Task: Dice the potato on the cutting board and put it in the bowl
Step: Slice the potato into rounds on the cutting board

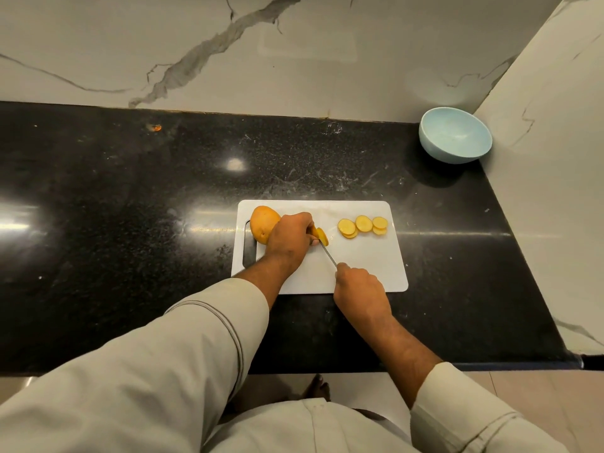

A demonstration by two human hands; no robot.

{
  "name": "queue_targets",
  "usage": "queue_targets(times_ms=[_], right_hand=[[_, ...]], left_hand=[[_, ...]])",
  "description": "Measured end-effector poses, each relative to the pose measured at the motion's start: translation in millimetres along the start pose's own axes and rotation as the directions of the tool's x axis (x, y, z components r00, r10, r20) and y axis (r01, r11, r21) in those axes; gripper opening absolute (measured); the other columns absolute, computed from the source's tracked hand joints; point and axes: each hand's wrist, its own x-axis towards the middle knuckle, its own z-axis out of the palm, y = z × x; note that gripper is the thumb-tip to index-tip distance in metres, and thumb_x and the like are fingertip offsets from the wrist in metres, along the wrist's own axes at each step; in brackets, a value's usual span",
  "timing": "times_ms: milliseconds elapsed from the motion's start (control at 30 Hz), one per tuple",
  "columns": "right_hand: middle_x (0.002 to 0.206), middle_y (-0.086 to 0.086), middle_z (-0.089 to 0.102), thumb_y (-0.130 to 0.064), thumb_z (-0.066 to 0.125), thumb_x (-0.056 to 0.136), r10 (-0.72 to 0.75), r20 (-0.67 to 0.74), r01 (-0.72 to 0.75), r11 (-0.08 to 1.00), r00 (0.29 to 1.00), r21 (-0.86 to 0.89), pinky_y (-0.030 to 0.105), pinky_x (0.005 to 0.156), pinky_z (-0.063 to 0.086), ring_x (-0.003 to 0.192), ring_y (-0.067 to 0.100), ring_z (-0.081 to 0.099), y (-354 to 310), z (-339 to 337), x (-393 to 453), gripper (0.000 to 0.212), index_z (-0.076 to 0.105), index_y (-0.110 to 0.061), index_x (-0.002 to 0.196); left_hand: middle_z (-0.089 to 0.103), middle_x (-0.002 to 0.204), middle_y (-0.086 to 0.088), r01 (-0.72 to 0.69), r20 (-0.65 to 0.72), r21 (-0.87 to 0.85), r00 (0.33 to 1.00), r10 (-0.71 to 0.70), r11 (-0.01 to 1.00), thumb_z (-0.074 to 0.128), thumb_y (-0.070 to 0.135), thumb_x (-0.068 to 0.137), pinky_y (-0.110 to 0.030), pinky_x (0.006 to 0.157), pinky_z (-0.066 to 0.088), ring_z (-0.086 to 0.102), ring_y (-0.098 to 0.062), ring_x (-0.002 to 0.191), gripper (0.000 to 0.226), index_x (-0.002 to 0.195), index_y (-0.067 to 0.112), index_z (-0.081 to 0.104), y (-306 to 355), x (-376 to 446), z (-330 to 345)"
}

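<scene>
on the white plastic cutting board (359, 256) the yellow-brown potato (263, 223) lies lengthwise left to right under the gripping left hand (291, 238), the right hand (359, 286) clasping the thin steel knife (328, 255) across its cut end.

A home kitchen, judging by the fittings. Polished black stone counter (130, 197) running along a wall of white marble with grey veins (202, 50), turning a corner at the right. White plastic cutting board (366, 259) with sliced potato (362, 226) on it, a knife (328, 255) at work, a pale blue bowl (455, 135) tucked into the corner. Tiled floor (536, 384) below.
</scene>
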Motion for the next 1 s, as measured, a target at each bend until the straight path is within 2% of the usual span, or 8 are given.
queue_targets(times_ms=[167,267,400,500,633,800,900,1000], right_hand=[[0.092,0.006,0.066,-0.022,0.041,0.099,0.113,-0.108,-0.105,0.991,0.988,0.077,0.028,0.062,0.045,0.067,0.016,0.052,3.5,-4.9,6.7,0.018,0.057,-0.013,0.102],[0.090,0.006,0.067,-0.023,0.042,0.099,0.151,-0.172,-0.122,0.978,0.973,0.170,0.031,0.067,0.053,0.073,0.020,0.061,1.4,-6.8,8.1,0.022,0.061,-0.012,0.102],[0.089,0.005,0.067,-0.026,0.040,0.101,0.159,-0.237,-0.095,0.961,0.958,0.260,0.034,0.071,0.056,0.075,0.018,0.062,-5.5,-7.2,6.5,0.026,0.062,-0.012,0.100],[0.087,0.004,0.066,-0.028,0.038,0.102,0.094,-0.254,-0.034,0.973,0.963,0.229,0.035,0.070,0.056,0.074,0.018,0.062,-15.5,-7.9,6.7,0.026,0.060,-0.013,0.102],[0.087,0.005,0.065,-0.026,0.036,0.102,0.038,-0.247,0.005,0.985,0.968,0.170,0.031,0.061,0.049,0.072,0.020,0.061,-26.2,-9.2,10.7,0.024,0.057,-0.014,0.103],[0.087,0.005,0.066,-0.024,0.038,0.100,0.017,-0.250,0.014,0.992,0.968,0.123,0.030,0.056,0.042,0.073,0.022,0.062,-30.2,-8.8,18.3,0.020,0.056,-0.014,0.103],[0.089,0.006,0.066,-0.022,0.038,0.100,0.014,-0.228,0.011,0.994,0.974,0.111,0.033,0.060,0.047,0.074,0.023,0.062,-30.8,-7.8,21.8,0.020,0.055,-0.014,0.105],[0.087,0.006,0.065,-0.020,0.037,0.100,-0.002,-0.228,0.024,0.995,0.974,0.094,0.030,0.054,0.040,0.071,0.023,0.062,-30.1,-5.7,23.1,0.020,0.054,-0.013,0.107]], left_hand=[[0.069,0.094,-0.005,0.019,-0.029,-0.022,0.999,-0.020,1.000,0.066,0.009,0.088,-0.028,0.073,0.049,0.058,-0.015,0.081,0.011,0.099,0.013,0.067,-1.0,-0.4,2.9],[0.070,0.098,-0.005,0.029,-0.039,-0.017,0.999,-0.030,0.999,0.066,0.008,0.088,-0.024,0.071,0.044,0.056,-0.014,0.080,0.016,0.103,0.012,0.069,-2.5,-1.0,5.2],[0.070,0.099,-0.007,0.018,-0.042,-0.020,0.999,-0.018,1.000,0.062,0.002,0.087,-0.024,0.073,0.045,0.059,-0.016,0.083,0.023,0.106,0.011,0.071,-6.5,-1.7,8.1],[0.071,0.092,-0.004,0.046,-0.052,-0.106,0.997,-0.051,0.993,0.062,0.000,0.087,-0.025,0.075,0.051,0.063,-0.016,0.078,0.020,0.098,0.014,0.073,-8.2,-2.6,9.0],[0.067,0.084,-0.001,0.013,-0.096,-0.152,0.995,-0.028,0.988,0.064,-0.004,0.081,-0.025,0.070,0.050,0.060,-0.016,0.077,0.021,0.084,0.016,0.067,-8.9,-8.5,9.4],[0.065,0.084,-0.003,0.015,-0.089,-0.140,0.996,-0.028,0.990,0.060,-0.005,0.082,-0.024,0.065,0.043,0.057,-0.018,0.078,0.018,0.081,0.013,0.063,-6.8,-10.6,8.6],[0.065,0.082,-0.004,-0.002,-0.074,-0.120,0.997,-0.007,0.993,0.057,-0.006,0.082,-0.025,0.065,0.044,0.058,-0.019,0.077,0.018,0.082,0.010,0.066,-5.7,-9.3,6.5],[0.066,0.083,-0.003,0.002,-0.058,-0.114,0.998,-0.009,0.993,0.055,-0.005,0.082,-0.026,0.067,0.047,0.059,-0.018,0.079,0.020,0.084,0.011,0.067,-7.1,-8.9,6.6]])
